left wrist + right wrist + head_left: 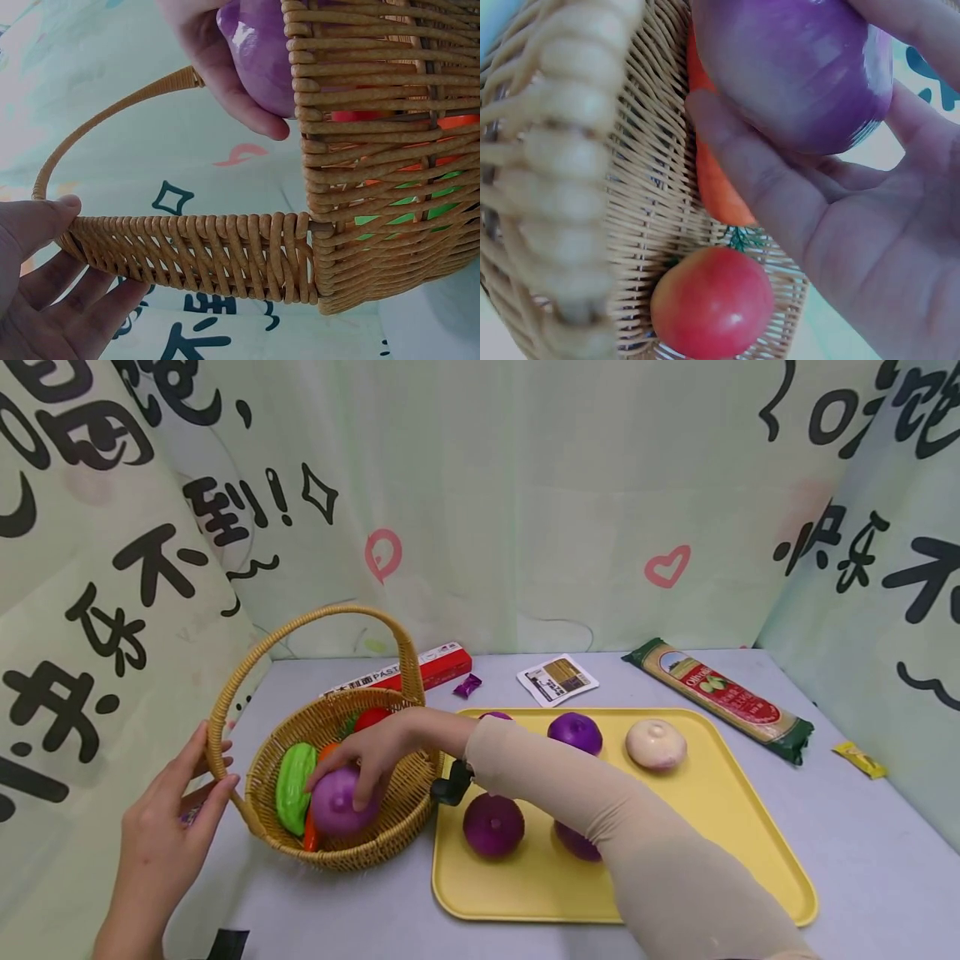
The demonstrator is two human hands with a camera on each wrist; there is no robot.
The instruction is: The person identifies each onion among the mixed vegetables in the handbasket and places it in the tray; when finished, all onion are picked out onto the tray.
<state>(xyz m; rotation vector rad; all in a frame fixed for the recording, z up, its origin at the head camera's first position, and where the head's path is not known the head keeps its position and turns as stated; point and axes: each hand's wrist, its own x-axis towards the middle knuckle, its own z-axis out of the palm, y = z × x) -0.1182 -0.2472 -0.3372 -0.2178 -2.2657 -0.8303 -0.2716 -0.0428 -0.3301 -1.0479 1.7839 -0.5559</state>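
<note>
My right hand (382, 752) holds a purple onion (341, 802) at the mouth of a wicker basket (375, 856), thumb and fingers around its sides. The right wrist view shows an orange carrot (720, 180) with green leaves and a red tomato (712, 304) inside the basket. A bumpy green vegetable (295, 787) lies along the basket's left wall. At the left, my left hand (165, 827) pinches the base of the arched basket handle (217, 718), thumb on one side and fingers on the other, as the left wrist view also shows.
On the yellow tray (720, 835) sit several purple onions (493, 825) and a whitish onion (656, 745). Behind stand a red-and-white box (446, 667), a purple wrapped candy (467, 686), a white packet (557, 680) and a pasta bag (720, 697). A yellow wrapper (860, 760) lies far right.
</note>
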